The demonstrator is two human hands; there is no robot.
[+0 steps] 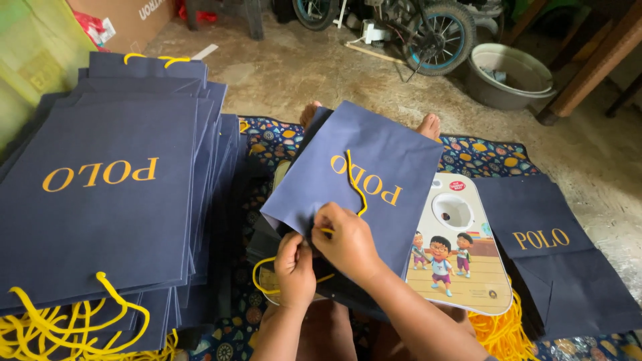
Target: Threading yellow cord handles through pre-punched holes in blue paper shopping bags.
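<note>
A flat navy paper bag with gold lettering lies tilted over my lap, its top edge toward me. My left hand and my right hand meet at that edge, both pinching a yellow cord that runs up across the bag's face and loops out below my left hand. My bare feet show beyond the bag's far corners.
A tall stack of navy bags with yellow cord handles lies at my left. A cartoon-printed board and another navy bag lie at my right, with loose yellow cords. A patterned mat covers the concrete floor; a small bicycle and a basin stand beyond.
</note>
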